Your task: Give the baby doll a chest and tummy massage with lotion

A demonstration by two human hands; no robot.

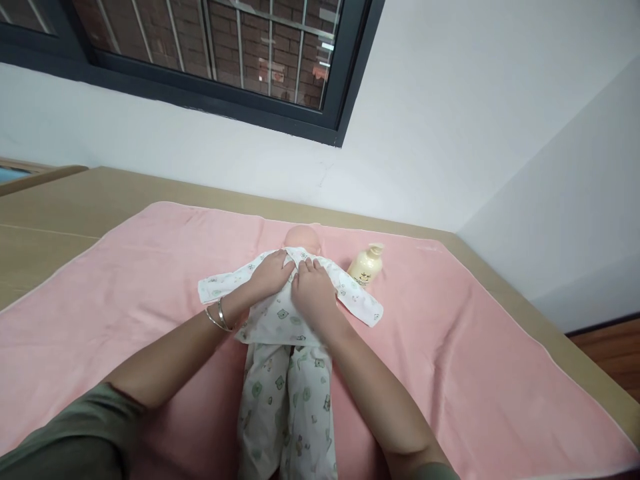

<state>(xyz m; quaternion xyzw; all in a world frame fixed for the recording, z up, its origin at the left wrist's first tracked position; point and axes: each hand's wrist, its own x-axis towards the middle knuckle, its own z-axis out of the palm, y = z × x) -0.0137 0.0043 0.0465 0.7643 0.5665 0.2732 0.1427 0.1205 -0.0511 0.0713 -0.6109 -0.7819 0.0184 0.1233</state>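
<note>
Printed trousers (287,407) lie nearest, and above them left hand (270,275) and right hand (313,290) press flat, fingers spread, gripping nothing, on the doll's (301,237) shirt (280,307), smoothing it, bottle (367,265) beside.

Under my left hand (273,272) and right hand (313,290) the doll's top (280,313) is thin, soft matt cloth, white with small printed bears; the trousers (287,407) are the same cloth. The doll's head (301,237) at 12 o'clock looks smooth, faintly shiny plastic. The pink towel (450,347) is fuzzy and matt. The bottle (367,265) at 2 o'clock is glossy cream plastic. My bangles (219,317) are polished metal. The bench (60,207) is smooth, matt, wood-look board.
</note>
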